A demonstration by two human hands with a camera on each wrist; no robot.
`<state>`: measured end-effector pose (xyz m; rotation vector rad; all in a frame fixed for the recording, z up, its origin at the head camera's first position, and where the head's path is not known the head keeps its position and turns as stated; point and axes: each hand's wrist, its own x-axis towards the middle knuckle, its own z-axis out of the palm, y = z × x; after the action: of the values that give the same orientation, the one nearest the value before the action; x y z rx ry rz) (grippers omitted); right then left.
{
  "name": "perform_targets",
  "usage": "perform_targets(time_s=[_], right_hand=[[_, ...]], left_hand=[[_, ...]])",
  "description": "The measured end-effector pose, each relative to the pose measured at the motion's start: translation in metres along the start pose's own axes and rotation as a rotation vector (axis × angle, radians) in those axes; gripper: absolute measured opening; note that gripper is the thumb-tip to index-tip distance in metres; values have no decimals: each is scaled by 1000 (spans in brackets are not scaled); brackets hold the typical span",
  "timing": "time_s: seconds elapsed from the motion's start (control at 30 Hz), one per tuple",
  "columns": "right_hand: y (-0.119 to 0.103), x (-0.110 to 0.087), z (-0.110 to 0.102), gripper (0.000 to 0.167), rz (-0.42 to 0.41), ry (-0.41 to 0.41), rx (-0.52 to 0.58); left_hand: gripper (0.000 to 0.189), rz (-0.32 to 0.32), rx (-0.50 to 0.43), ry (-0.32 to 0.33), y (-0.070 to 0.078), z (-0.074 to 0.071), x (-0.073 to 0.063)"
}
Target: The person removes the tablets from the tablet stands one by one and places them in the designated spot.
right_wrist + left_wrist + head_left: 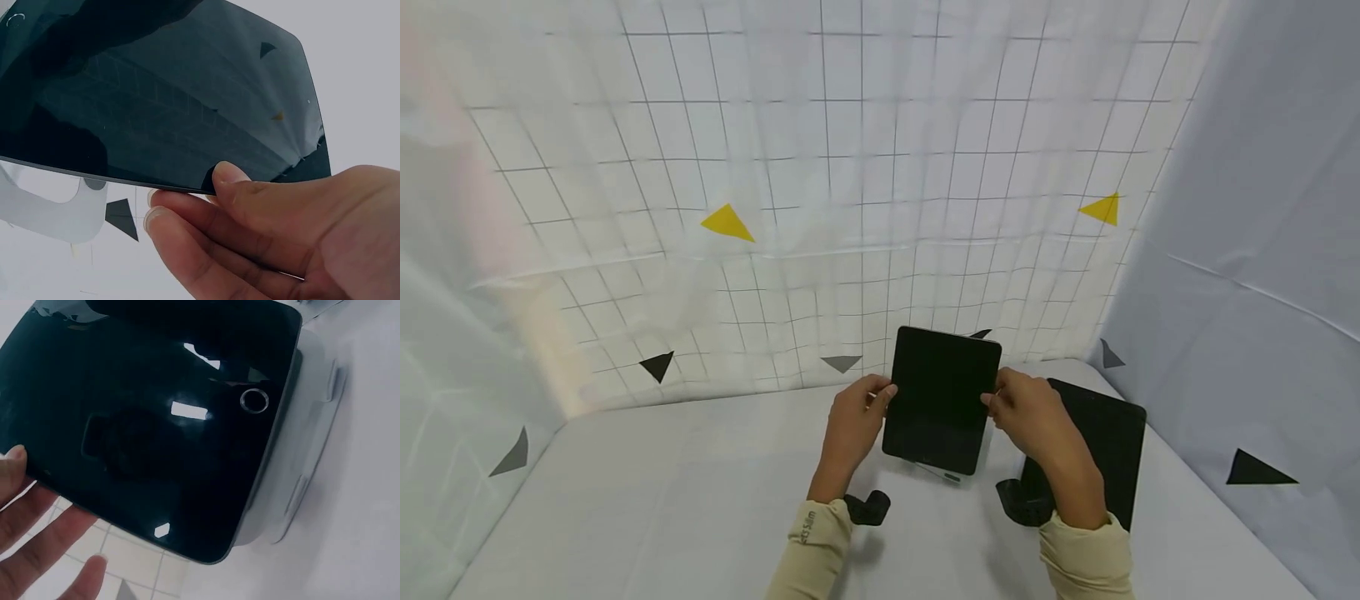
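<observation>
A black tablet (942,400) with a glossy dark screen is tilted up toward me, held between both hands. My left hand (856,417) pinches its left edge, thumb on the front and fingers behind. On the opposite edge, my right hand (1033,417) grips it the same way, with the thumb (230,172) on the glass near a corner. A round home button (254,400) shows in the left wrist view. Behind the tablet and under its lower edge is a pale stand (312,447), mostly hidden by it.
Another black flat rectangular thing (1105,442) lies on the white table (662,500) at the right, partly covered by my right forearm. A white gridded curtain (880,183) with yellow and black triangles hangs behind the table. Each wrist carries a black camera (868,507).
</observation>
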<state>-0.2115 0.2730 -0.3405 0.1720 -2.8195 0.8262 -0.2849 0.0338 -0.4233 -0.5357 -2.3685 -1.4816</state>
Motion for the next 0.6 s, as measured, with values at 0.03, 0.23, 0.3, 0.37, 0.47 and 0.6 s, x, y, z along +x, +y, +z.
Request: perform_targets(time_s=[0.03, 0.23, 0.3, 0.37, 0.47, 0.6], right_hand=[[0, 0, 0, 13, -6, 4, 0], [-6, 0, 2, 12, -44, 23, 24], [-8, 0, 2, 12, -49, 27, 25], [-10, 0, 3, 12, -52, 29, 20], [-13, 0, 4, 9, -61, 38, 10], [-17, 1, 5, 6, -87, 40, -6]], left_hand=[[21, -1, 0, -3, 1, -2, 0], [22, 12, 9, -7, 1, -15, 1], [22, 11, 3, -13, 2, -19, 1], [22, 5, -5, -24, 4, -22, 1], [22, -8, -6, -35, 5, -27, 1], [22, -31, -10, -31, 7, -31, 1]])
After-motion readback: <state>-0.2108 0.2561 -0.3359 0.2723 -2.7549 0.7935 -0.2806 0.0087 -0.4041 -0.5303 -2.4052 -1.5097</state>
